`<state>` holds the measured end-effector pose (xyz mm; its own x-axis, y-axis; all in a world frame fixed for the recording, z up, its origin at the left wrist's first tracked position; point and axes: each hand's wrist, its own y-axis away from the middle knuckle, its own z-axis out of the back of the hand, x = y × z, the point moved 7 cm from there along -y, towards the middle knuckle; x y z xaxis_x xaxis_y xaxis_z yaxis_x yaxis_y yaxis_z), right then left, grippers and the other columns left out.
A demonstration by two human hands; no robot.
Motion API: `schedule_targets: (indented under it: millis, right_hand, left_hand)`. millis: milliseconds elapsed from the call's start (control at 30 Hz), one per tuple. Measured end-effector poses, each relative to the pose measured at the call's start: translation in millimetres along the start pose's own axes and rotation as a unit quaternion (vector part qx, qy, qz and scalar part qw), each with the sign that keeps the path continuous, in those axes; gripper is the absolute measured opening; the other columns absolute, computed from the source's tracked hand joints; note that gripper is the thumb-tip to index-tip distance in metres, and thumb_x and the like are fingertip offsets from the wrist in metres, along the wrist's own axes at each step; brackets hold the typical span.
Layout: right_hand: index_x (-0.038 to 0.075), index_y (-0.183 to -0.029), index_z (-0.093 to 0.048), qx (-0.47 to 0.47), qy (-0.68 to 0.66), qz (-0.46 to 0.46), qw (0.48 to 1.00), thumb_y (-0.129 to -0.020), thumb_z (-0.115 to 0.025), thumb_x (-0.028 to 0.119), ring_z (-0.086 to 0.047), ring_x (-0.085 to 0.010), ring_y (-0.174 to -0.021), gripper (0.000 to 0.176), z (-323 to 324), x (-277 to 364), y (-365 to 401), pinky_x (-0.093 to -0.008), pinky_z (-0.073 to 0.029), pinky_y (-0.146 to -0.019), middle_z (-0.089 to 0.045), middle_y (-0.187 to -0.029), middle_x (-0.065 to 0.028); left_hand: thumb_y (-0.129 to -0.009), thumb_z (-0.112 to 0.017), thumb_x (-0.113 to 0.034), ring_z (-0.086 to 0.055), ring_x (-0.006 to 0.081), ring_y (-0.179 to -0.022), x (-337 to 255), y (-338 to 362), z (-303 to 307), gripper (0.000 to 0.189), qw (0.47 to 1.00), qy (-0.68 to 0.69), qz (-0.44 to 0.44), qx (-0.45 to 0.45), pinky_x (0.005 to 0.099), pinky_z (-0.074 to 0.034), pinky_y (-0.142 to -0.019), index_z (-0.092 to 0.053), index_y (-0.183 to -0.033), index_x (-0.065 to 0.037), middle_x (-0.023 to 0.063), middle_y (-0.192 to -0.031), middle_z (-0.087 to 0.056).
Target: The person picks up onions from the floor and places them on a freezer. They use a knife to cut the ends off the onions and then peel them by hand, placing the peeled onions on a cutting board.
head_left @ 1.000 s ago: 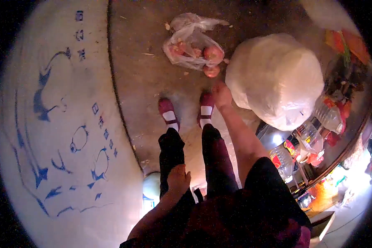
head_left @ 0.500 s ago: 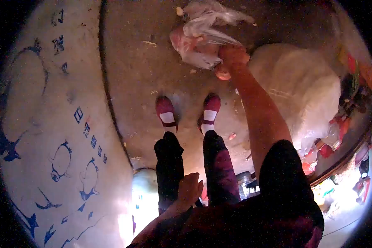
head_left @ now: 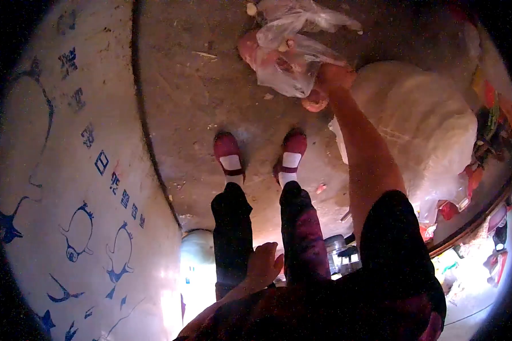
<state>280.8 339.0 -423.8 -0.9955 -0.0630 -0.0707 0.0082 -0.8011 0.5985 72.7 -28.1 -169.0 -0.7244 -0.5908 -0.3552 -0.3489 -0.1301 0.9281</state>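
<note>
My right arm stretches far forward, and my right hand is closed on the gathered end of a clear plastic bag. Pinkish contents show through the thin plastic. Just below the fingers is a round reddish thing, close against the hand. Low in the view, my left hand hangs in front of my thighs with its thumb apart from the fingers, and nothing shows in it.
A large whitish sack stands right of my right forearm, with mixed colourful packets beyond it. On the left rises a pale panel with blue drawings. Glass jars are beside my leg. Small scraps lie on the floor.
My right hand and the bag have shifted slightly right in the view. The left panel's drawings have slid left and down. My left hand's fingers look looser than before.
</note>
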Motion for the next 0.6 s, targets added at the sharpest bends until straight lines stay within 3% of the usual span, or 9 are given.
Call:
schedule_targets:
  millis: [33, 133, 233, 267, 367, 433, 467, 533, 600]
  right_hand:
    - [0.008, -0.119, -0.054, -0.008, -0.042, 0.004, 0.999, -0.066, -0.073, 0.017, -0.057, -0.0244, -0.103, 0.058, 1.6, -1.1, 2.1, -0.035, -0.047, -0.087, -0.058, -0.116, -0.0097]
    - [0.008, -0.121, -0.053, -0.03, -0.285, 0.026, 0.958, -0.066, -0.073, 0.016, -0.056, -0.024, -0.103, 0.059, 8.8, -2.9, 10.2, -0.0345, -0.047, -0.087, -0.057, -0.118, -0.0095]
    - [0.008, -0.123, -0.051, -0.016, -0.54, 0.021, 0.841, -0.066, -0.073, 0.015, -0.056, -0.0236, -0.103, 0.061, 23.2, -0.2, 30.1, -0.0341, -0.046, -0.088, -0.057, -0.119, -0.0093]
    - [0.008, -0.126, -0.048, -0.047, -0.551, -0.03, 0.833, -0.065, -0.073, 0.012, -0.054, -0.0218, -0.104, 0.066, 30.1, 0.4, 43.6, -0.0338, -0.045, -0.09, -0.055, -0.12, -0.0096]
    - [0.009, -0.134, -0.037, 0.067, -0.725, -0.019, 0.685, -0.065, -0.074, 0.015, -0.05, -0.0194, -0.112, 0.078, 34.8, 9.4, 61.2, -0.0334, -0.042, -0.094, -0.051, -0.125, -0.0096]
    - [0.009, -0.135, -0.037, 0.115, -0.779, -0.028, 0.616, -0.066, -0.075, 0.017, -0.049, -0.0189, -0.113, 0.079, 36.7, 13.3, 83.7, -0.0333, -0.041, -0.096, -0.05, -0.126, -0.0087]
    - [0.009, -0.135, -0.038, 0.139, -0.803, -0.033, 0.579, -0.066, -0.076, 0.018, -0.049, -0.0187, -0.114, 0.08, 38.1, 16.3, 98.3, -0.0333, -0.04, -0.096, -0.05, -0.126, -0.0083]
    - [0.009, -0.136, -0.035, 0.205, -0.815, 0.021, 0.541, -0.067, -0.078, 0.02, -0.05, -0.0191, -0.112, 0.082, 47.0, 36.4, 136.9, -0.0345, -0.042, -0.096, -0.052, -0.123, -0.0078]
    - [0.009, -0.137, -0.033, 0.301, -0.805, 0.071, 0.506, -0.068, -0.08, 0.022, -0.052, -0.0197, -0.109, 0.084, 55.6, 68.5, 181.7, -0.0355, -0.044, -0.094, -0.054, -0.119, -0.0074]
  left_hand:
    - [-0.087, -0.056, -0.034, -0.052, 0.0372, -0.112, 1.1, 0.8, -0.7, 0.047, 1.0, 0.001, -0.005, -0.004, 0.0456, -0.04, -0.098, -0.052, -0.12, 0.0, 0.0206, -0.118, -0.056]
    - [-0.082, -0.059, -0.024, -0.056, 0.0368, -0.097, -8.5, 4.4, 9.9, 0.039, 0.99, -0.021, -0.083, -0.108, 0.0452, -0.047, -0.082, -0.054, -0.111, 0.001, 0.0198, -0.104, -0.06]
    - [-0.083, -0.059, -0.026, -0.055, 0.0366, -0.101, -6.0, 4.5, 8.5, 0.041, 0.992, -0.021, -0.079, -0.1, 0.0441, -0.047, -0.084, -0.054, -0.114, 0.001, 0.0196, -0.108, -0.059]
    - [-0.083, -0.06, -0.027, -0.055, 0.0368, -0.102, -5.8, 4.4, 8.8, 0.043, 0.992, -0.009, -0.079, -0.096, 0.0439, -0.047, -0.085, -0.054, -0.115, 0.001, 0.0198, -0.109, -0.058]
    - [-0.083, -0.063, -0.029, -0.055, 0.0357, -0.103, -6.8, 6.4, 12.8, 0.046, 0.994, 0.042, -0.068, -0.073, 0.0428, -0.046, -0.088, -0.053, -0.118, -0.001, 0.0189, -0.111, -0.058]
    - [-0.083, -0.065, -0.03, -0.056, 0.0326, -0.103, -7.5, 4.3, 16.2, 0.046, 0.993, 0.097, -0.045, -0.042, 0.0414, -0.046, -0.089, -0.053, -0.118, -0.003, 0.0165, -0.11, -0.059]
    - [-0.082, -0.067, -0.029, -0.056, 0.0303, -0.103, -2.9, 0.4, 13.1, 0.048, 0.977, 0.213, -0.008, -0.004, 0.0398, -0.046, -0.088, -0.053, -0.119, -0.003, 0.0147, -0.111, -0.058]
    - [-0.08, -0.07, -0.029, -0.056, 0.0257, -0.103, 5.8, -4.6, 2.5, 0.05, 0.897, 0.432, 0.065, 0.075, 0.0365, -0.047, -0.087, -0.052, -0.121, -0.005, 0.0112, -0.113, -0.057]
    - [-0.078, -0.071, -0.022, -0.053, 0.0236, -0.108, 23.4, -13.4, -3.4, 0.066, 0.822, 0.565, 0.041, 0.054, 0.0351, -0.048, -0.084, -0.037, -0.133, -0.006, 0.0099, -0.125, -0.048]
